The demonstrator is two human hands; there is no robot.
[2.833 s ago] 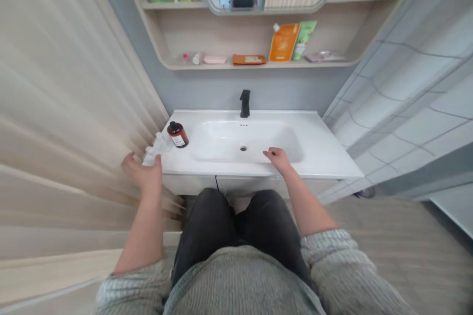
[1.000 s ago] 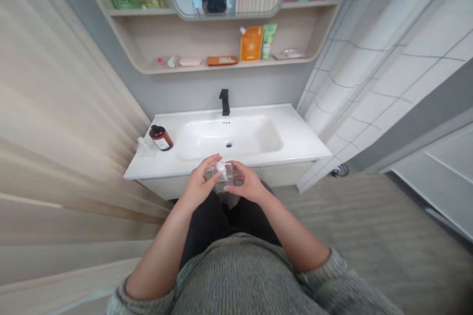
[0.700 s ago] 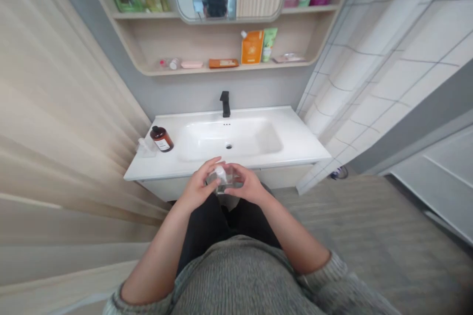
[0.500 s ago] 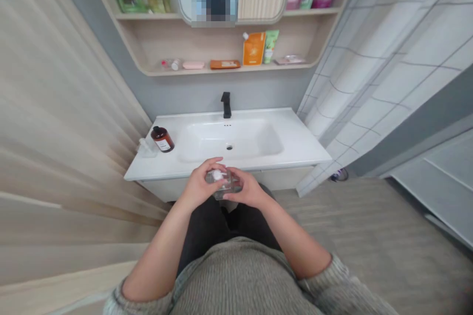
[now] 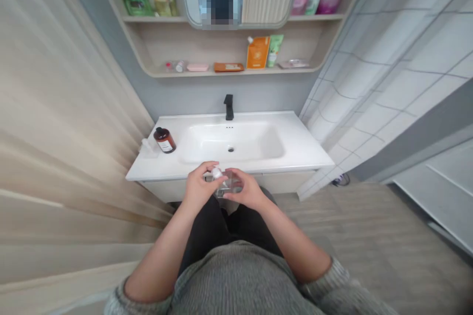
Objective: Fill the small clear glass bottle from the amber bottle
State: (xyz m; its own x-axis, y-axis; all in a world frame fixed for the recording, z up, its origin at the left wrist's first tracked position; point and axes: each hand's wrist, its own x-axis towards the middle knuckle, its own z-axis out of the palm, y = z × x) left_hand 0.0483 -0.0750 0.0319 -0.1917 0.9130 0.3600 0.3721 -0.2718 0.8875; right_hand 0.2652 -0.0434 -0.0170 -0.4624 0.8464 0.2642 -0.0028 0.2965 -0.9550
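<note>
A clear bottle (image 5: 228,185) with a white pump top (image 5: 217,173) is held in front of the sink's front edge. My right hand (image 5: 246,188) is closed around the bottle's body from the right. The fingers of my left hand (image 5: 202,184) pinch the white pump top from the left. Beyond my hands lies the white sink (image 5: 207,145) with a black faucet (image 5: 229,107) behind it. On the counter's left side stands a brown bottle (image 5: 165,141) with a black cap and a white label.
Left of the brown bottle is a clear item with a white top (image 5: 148,148), too blurred to name. A shelf (image 5: 229,75) above the faucet holds an orange pouch (image 5: 257,52), a green tube (image 5: 274,50) and small items. A white tiled wall (image 5: 354,103) rises on the right.
My left fingers have shifted slightly left with the pump top, which now shows more clearly and looks tilted. My right hand stays on the bottle. The whole view has shifted a little.
</note>
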